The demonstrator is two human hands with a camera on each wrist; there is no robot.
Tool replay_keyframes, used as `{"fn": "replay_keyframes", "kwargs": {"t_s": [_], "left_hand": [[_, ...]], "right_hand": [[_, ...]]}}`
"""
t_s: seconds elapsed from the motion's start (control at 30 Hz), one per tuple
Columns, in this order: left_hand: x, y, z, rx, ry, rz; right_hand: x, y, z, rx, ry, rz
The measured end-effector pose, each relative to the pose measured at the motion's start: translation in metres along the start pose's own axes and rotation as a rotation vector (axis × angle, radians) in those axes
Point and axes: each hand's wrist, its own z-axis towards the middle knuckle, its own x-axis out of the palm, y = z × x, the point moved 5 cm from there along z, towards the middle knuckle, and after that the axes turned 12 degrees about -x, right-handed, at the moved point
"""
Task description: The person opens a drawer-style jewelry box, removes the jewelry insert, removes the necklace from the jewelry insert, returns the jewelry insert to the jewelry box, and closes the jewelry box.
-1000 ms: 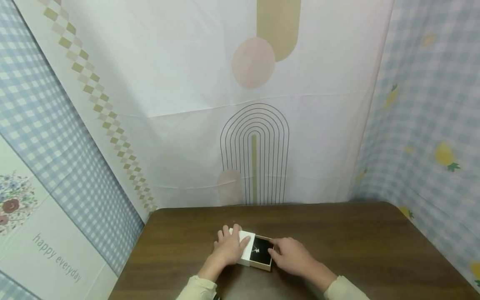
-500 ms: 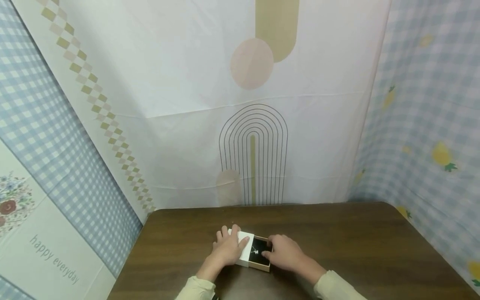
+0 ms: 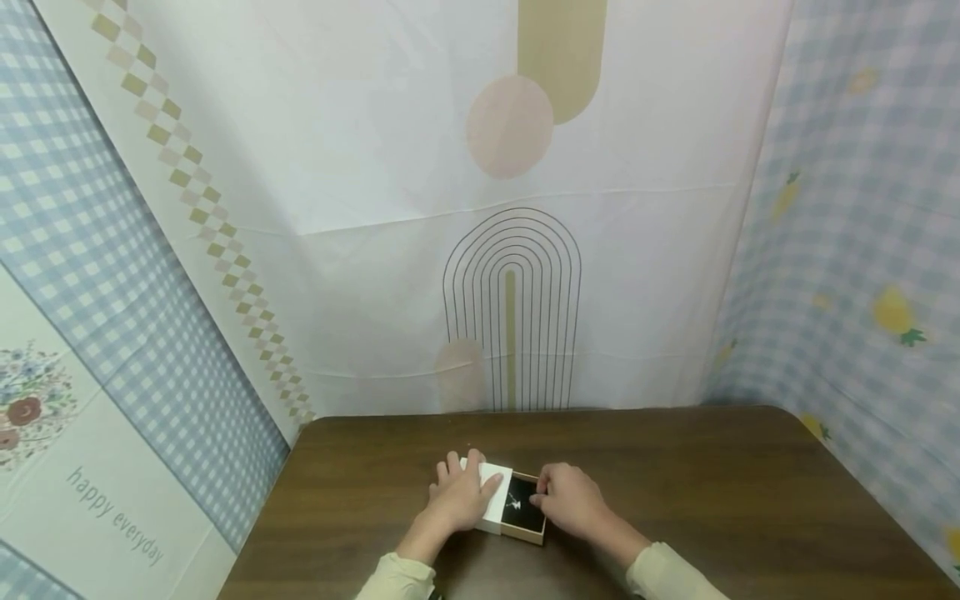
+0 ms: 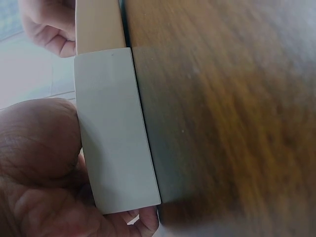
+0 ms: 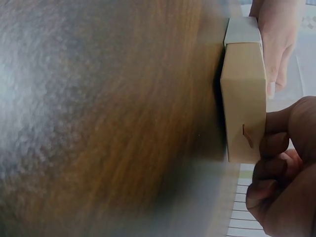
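A small slide-out jewelry box lies on the brown table, its white sleeve on the left and its tan drawer pulled partway out to the right. Inside the drawer is a black insert with a small silvery piece of jewelry on it, too tiny to identify. My left hand grips the sleeve, thumb on top and fingers around its left end. My right hand is at the drawer's right end, fingers curled over the insert. Whether they pinch anything is hidden. A slot shows in the drawer's end wall.
The wooden table runs back to a white patterned cloth. Blue checked cloths hang at the left and right.
The right hand has shifted from the drawer's right edge slightly left over the insert, its fingers curling more. The left hand stays on the sleeve, and the drawer looks equally far out.
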Motion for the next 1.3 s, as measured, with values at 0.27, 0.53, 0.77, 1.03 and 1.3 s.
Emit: {"fn": "replay_keyframes", "kwargs": {"t_s": [0.27, 0.53, 0.77, 1.03, 1.3], "left_hand": [[-0.003, -0.001, -0.002, 0.001, -0.004, -0.012], [-0.003, -0.002, -0.003, 0.004, -0.001, -0.015], [0.004, 0.003, 0.003, 0.004, -0.003, -0.011], [0.0, -0.001, 0.0, 0.0, 0.002, 0.001], [-0.003, -0.002, -0.002, 0.001, 0.008, 0.002]], "right_hand": [[-0.003, 0.005, 0.001, -0.051, -0.067, -0.046], [-0.002, 0.005, 0.0, -0.069, -0.032, 0.019], [-0.003, 0.004, 0.003, -0.079, 0.008, 0.074], [-0.007, 0.001, 0.005, 0.01, -0.048, 0.182], [-0.008, -0.008, 0.009, 0.101, -0.12, 0.29]]}}
